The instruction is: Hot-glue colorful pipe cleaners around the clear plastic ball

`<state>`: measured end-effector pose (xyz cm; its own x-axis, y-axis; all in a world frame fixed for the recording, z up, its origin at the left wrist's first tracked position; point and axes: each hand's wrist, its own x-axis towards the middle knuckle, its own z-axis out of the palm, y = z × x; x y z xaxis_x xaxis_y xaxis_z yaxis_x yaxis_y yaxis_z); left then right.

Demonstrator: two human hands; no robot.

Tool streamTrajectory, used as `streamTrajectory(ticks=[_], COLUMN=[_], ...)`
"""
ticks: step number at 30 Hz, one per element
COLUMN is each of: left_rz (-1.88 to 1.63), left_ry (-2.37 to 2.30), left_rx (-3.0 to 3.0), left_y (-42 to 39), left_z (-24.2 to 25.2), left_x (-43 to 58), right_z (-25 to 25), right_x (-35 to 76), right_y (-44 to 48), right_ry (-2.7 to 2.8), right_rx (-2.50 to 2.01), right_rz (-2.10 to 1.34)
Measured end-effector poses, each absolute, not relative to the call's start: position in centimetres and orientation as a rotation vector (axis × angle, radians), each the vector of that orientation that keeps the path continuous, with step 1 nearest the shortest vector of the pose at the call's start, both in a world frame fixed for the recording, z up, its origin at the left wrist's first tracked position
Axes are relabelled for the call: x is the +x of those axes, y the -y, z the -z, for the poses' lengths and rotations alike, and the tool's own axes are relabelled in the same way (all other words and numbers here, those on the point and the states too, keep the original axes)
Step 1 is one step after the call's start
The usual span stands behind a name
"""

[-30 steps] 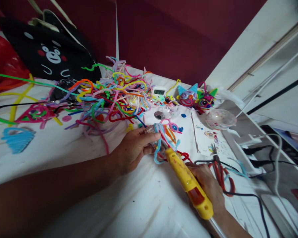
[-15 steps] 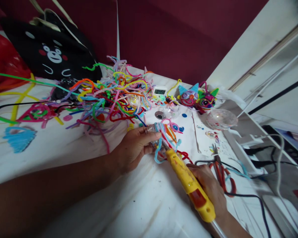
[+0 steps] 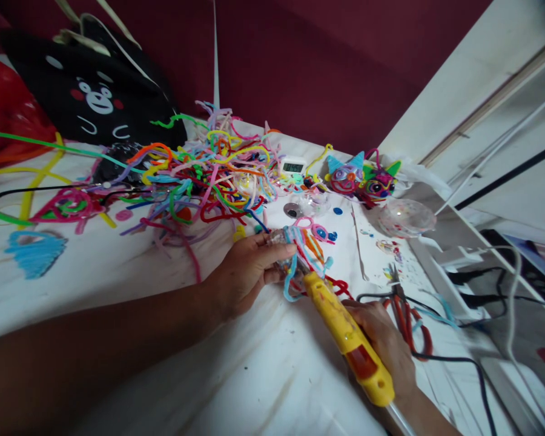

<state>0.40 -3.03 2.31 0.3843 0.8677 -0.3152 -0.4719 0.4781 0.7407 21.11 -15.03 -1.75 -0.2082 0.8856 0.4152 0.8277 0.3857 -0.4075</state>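
Note:
My left hand (image 3: pixel 247 269) pinches a pipe-cleaner craft piece (image 3: pixel 306 242), a clear shell with light blue, pink, orange and red strands across it. A light blue strand loops down below it. My right hand (image 3: pixel 381 339) is wrapped round a yellow hot glue gun (image 3: pixel 338 321), whose nozzle end points up and left at the craft piece. Whether the tip touches the piece I cannot make out. A clear glue stick (image 3: pixel 398 419) sticks out of the gun's rear end. Red pipe cleaners (image 3: pixel 340 286) lie just beyond the gun.
A tangled heap of pipe cleaners (image 3: pixel 209 175) covers the back left. Two finished cat-like faces (image 3: pixel 345 174), a small digital timer (image 3: pixel 293 166) and a clear bowl (image 3: pixel 406 218) stand behind. Red-handled pliers (image 3: pixel 406 321) and a black cable (image 3: pixel 470 360) lie at right; a blue woven piece (image 3: pixel 36 251) lies left.
Almost nothing differs. Both hands, the glue gun and the craft piece keep nearly the same place, with only a very slight shift.

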Motion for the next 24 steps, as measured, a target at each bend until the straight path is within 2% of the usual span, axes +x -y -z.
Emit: streamTrajectory(ticks=[24], left_rz=[-0.956], left_ry=[-0.795], left_rx=[0.596], left_y=[2.46], left_z=[-3.05], left_x=[-0.03], right_z=[1.74], right_x=[21.1], right_y=[14.98], right_ry=[1.993], right_rx=[-1.49], right_rz=[-0.121])
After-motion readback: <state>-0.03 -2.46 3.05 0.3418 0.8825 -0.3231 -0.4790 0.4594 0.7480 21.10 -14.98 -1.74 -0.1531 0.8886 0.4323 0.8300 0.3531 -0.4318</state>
